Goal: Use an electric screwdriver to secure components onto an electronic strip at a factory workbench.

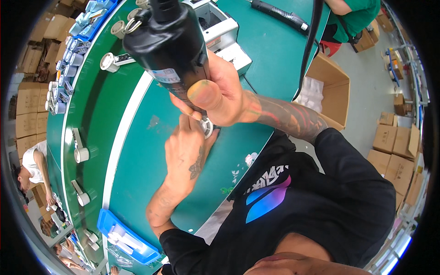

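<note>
My right hand [224,94] is wrapped round a black electric screwdriver [169,50], held upright over the green table [142,183]. Below it, my left hand [183,153] grips a round white plastic part [207,127] by its edge, close to the table surface. The lower end of the screwdriver reaches down to this part. My fingers hide the tip, so I cannot tell whether it touches a screw.
A green conveyor [91,151] on the left carries white round-ended parts [81,155]. A blue bin [128,238] of white pieces stands lower left. Behind are a white device [220,32] and another screwdriver [279,16]. An open carton [327,87] stands at right; co-workers sit nearby.
</note>
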The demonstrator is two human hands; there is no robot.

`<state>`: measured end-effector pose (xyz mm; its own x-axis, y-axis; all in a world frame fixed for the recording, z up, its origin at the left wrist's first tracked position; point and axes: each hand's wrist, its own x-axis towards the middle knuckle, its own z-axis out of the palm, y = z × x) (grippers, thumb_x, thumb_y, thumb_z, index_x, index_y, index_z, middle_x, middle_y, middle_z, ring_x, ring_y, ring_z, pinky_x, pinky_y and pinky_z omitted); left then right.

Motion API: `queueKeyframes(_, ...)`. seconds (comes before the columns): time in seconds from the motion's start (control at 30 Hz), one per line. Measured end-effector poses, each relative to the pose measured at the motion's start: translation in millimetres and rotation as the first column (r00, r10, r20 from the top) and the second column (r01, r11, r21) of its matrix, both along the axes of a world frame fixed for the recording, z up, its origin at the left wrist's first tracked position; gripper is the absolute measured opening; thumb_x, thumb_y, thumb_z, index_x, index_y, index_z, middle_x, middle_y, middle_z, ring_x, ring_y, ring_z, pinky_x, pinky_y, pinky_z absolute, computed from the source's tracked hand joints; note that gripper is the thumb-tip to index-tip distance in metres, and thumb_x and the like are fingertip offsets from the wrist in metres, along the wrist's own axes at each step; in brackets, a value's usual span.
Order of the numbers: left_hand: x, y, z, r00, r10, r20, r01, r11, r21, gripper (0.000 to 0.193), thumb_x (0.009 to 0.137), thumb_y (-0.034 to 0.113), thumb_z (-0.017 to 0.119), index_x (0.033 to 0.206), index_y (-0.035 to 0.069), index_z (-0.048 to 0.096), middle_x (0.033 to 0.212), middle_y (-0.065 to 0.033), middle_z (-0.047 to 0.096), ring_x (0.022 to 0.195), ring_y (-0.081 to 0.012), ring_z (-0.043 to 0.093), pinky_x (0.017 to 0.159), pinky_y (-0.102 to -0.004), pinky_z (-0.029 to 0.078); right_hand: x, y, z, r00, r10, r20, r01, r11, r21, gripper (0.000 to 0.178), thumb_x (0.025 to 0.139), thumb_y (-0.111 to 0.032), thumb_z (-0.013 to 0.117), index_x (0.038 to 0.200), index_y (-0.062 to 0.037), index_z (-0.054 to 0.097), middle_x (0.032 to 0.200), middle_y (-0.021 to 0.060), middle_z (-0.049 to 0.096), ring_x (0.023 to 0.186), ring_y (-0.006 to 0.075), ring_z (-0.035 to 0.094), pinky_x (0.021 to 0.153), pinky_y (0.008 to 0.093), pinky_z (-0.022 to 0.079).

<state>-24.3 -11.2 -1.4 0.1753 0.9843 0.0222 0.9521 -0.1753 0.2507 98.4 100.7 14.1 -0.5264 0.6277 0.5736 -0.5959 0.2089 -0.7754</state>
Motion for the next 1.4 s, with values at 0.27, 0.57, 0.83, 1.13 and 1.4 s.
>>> queueKeyframes(0.27,1.5,0.0,3.2,1.0,-0.007,-0.008,0.007,1.0,0.029,0.042,0.086,0.028,0.081,0.104,-0.003,0.058,0.093,-0.0159,0.06,0.073,-0.0322,0.07,0.056,-0.0417,0.058,5.3,0.3,-0.3,0.994,-0.058,-0.09,0.056,0.998,-0.02,0.055,0.099,-0.052,0.066,0.116,0.0,0.057,0.074,0.0005,0.056,0.064,0.006,0.05,0.053,0.025,0.04)
queueKeyframes(0.57,9.2,-1.7,1.4,0.994,0.075,-0.084,-0.075,0.997,-0.007,0.067,0.085,0.03,0.082,0.133,-0.009,0.056,0.098,-0.017,0.064,0.081,-0.032,0.073,0.062,-0.039,0.061,40.5,48.5,50.4,0.965,0.022,-0.261,-0.145,0.875,-0.462,0.085,0.1,-0.066,0.05,0.144,0.0056,0.04,0.068,0.0102,0.06,0.05,0.0138,0.055,0.042,0.0253,0.042)
queueKeyframes(0.83,10.3,-3.0,6.9,0.994,0.084,-0.072,-0.086,0.996,-0.023,0.068,0.085,0.029,0.082,0.134,-0.009,0.055,0.098,-0.0175,0.063,0.079,-0.0326,0.072,0.062,-0.0403,0.06,30.5,41.7,42.0,0.968,-0.243,-0.068,0.248,0.965,0.081,0.049,0.103,-0.051,0.061,0.108,-0.0026,0.056,0.063,-0.0019,0.054,0.05,0.003,0.05,0.044,0.0214,0.038)
queueKeyframes(1.13,6.7,-0.6,4.6,0.998,0.06,-0.024,-0.061,0.997,-0.046,0.062,0.084,0.026,0.083,0.128,-0.007,0.055,0.095,-0.0173,0.062,0.081,-0.0339,0.072,0.061,-0.0424,0.059,19.3,-2.7,26.7,0.997,-0.018,-0.075,0.007,0.99,-0.14,0.055,0.104,-0.054,0.056,0.121,-0.0019,0.053,0.069,0.0001,0.054,0.051,0.0037,0.049,0.046,0.0217,0.039)
queueKeyframes(1.4,9.9,-2.2,3.0,0.998,0.054,0.019,-0.054,0.999,-0.002,0.043,0.084,0.025,0.082,0.106,-0.003,0.058,0.091,-0.0152,0.059,0.076,-0.0325,0.071,0.058,-0.0422,0.058,16.8,-7.1,14.7,0.992,-0.075,0.103,0.081,0.996,-0.049,0.097,0.094,-0.08,0.041,0.129,0.0097,0.049,0.07,0.0068,0.059,0.051,0.0072,0.051,0.047,0.0242,0.043)
